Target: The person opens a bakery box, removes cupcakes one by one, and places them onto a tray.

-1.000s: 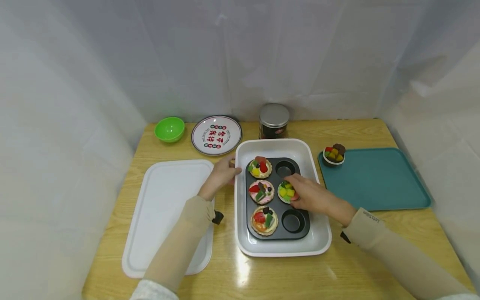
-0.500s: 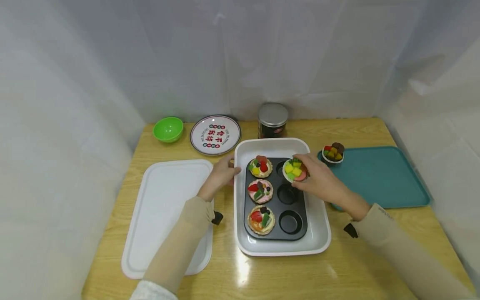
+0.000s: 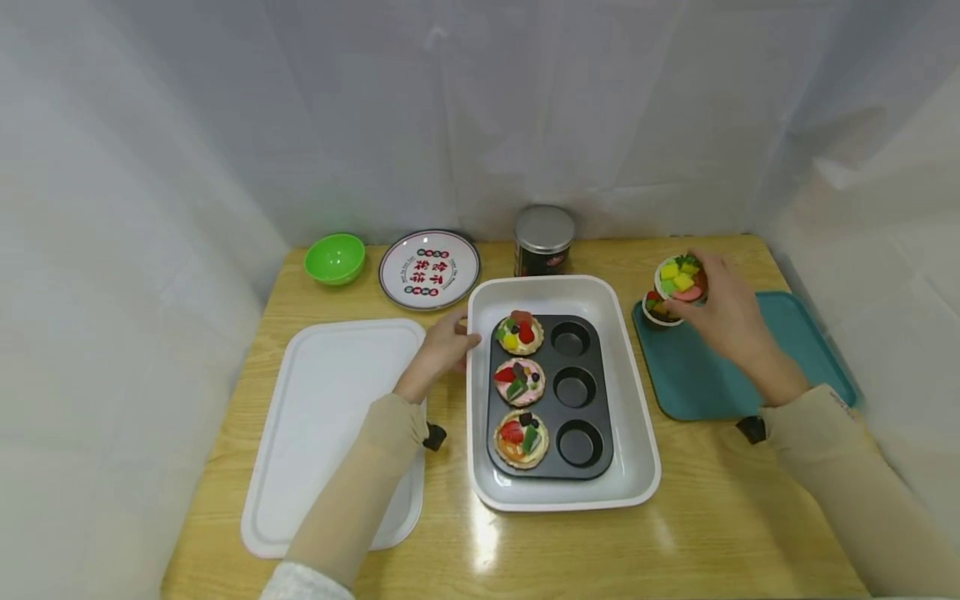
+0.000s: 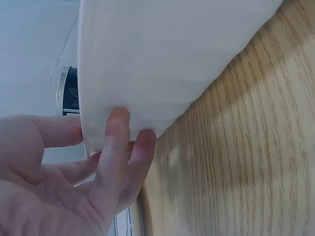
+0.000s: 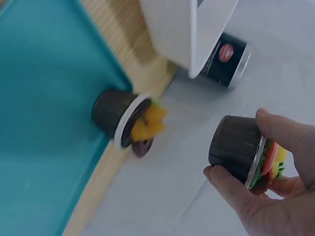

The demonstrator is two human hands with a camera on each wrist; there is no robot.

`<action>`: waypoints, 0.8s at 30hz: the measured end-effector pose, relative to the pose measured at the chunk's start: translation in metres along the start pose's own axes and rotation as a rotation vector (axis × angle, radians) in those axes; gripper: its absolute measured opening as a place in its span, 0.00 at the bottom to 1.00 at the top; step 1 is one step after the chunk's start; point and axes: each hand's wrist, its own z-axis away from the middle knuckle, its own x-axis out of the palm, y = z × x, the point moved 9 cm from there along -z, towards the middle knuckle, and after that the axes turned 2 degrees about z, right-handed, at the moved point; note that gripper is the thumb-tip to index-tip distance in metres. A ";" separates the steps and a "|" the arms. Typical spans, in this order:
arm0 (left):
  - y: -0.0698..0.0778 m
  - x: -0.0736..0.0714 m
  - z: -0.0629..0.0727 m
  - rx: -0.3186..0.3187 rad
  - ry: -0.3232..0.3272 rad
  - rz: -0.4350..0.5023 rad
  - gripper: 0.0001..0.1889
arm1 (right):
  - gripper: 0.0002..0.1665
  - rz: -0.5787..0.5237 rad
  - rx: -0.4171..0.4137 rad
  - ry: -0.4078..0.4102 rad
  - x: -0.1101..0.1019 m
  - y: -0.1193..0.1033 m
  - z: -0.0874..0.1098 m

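Note:
My right hand [image 3: 731, 325] pinches a toy cupcake [image 3: 678, 279] in a dark cup, topped with yellow, green and pink pieces. In the right wrist view thumb and fingers hold this cupcake [image 5: 236, 145] near its rim. In the head view it overlaps a second toy cupcake [image 3: 655, 315] at the teal tray's [image 3: 720, 375] back left corner. My left hand [image 3: 442, 350] grips the left side of a white tub [image 3: 630, 467], with fingers against its outer wall [image 4: 147, 54]. Inside lies a dark muffin tin [image 3: 551, 468]; 3 toy fruit tarts [image 3: 520, 382] fill its left column, and its right cups are bare.
Left of the tub lies a white board [image 3: 337, 417]. Behind stand a green bowl [image 3: 335, 260], a plate with red lettering [image 3: 405, 287] and a dark can with a silver lid [image 3: 544, 229]. White sheeting [image 3: 480, 108] encloses the back and sides.
My right hand has lifted the cupcake out of the tin's right middle cup and carried it right, over to the teal tray's back corner. My left hand has stayed at the tub's side.

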 end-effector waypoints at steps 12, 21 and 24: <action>-0.004 0.000 -0.002 -0.016 -0.008 0.014 0.31 | 0.43 0.019 0.133 0.041 -0.011 0.076 -0.014; -0.002 0.001 -0.001 0.005 -0.010 0.043 0.31 | 0.47 0.033 0.226 -0.093 0.013 0.124 -0.020; -0.001 0.000 0.000 0.007 -0.008 0.033 0.31 | 0.48 0.044 0.249 -0.137 0.021 0.132 -0.019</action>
